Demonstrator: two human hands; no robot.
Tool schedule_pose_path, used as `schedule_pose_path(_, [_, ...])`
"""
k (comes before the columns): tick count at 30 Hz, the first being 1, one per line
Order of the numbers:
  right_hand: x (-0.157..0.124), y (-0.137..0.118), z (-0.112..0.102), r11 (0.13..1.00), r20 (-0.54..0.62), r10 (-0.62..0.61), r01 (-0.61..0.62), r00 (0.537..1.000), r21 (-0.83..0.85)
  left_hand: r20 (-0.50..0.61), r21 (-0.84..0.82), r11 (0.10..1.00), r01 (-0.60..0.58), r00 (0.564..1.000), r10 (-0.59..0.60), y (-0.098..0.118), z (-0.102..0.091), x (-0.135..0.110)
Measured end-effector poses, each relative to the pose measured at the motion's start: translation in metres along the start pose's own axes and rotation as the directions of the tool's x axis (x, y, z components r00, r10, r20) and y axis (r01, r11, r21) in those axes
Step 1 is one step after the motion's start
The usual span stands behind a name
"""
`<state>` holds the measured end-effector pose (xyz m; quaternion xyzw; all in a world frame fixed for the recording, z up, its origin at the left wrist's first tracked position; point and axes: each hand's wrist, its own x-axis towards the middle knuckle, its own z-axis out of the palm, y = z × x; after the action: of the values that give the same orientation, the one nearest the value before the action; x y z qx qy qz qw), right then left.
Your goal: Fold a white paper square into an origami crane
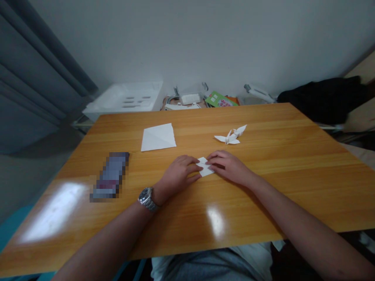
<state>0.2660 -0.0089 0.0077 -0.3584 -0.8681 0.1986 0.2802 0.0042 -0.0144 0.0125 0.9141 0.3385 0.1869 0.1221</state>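
Note:
A small folded white paper (205,167) lies on the wooden table (263,183) near its middle. My left hand (178,175), with a wristwatch on the wrist, presses on the paper's left side with curled fingers. My right hand (230,166) pinches and presses its right side. Most of the paper is hidden beneath my fingers. A finished white paper crane (232,136) rests on the table behind my right hand. A flat white paper sheet (158,137), creased along a diagonal, lies behind my left hand.
A blurred-out rectangular object (110,176) lies on the table to the left. Behind the table stand a white plastic tray (125,98), clear boxes (189,97) and a green packet (219,100). Dark clothing (322,97) lies at right, a curtain (32,78) hangs at left.

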Motion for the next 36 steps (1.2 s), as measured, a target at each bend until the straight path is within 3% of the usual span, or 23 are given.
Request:
schedule_pose_path(18, [0.000, -0.004, 0.000, 0.994, 0.113, -0.023, 0.010, 0.993, 0.110, 0.003, -0.022, 0.999, 0.023, 1.000, -0.023, 0.003, 0.001, 0.007])
schedule_pose_path(26, [0.002, -0.008, 0.006, 0.989, 0.081, 0.027, -0.039, 0.996, 0.141, -0.056, -0.015, 0.991, 0.130, 0.990, -0.131, 0.005, 0.003, 0.009])
schedule_pose_path(36, [0.002, -0.009, 0.007, 0.987, 0.057, 0.102, -0.108, 0.993, 0.120, -0.078, -0.104, 0.987, 0.121, 0.988, -0.130, 0.003, 0.006, 0.008])
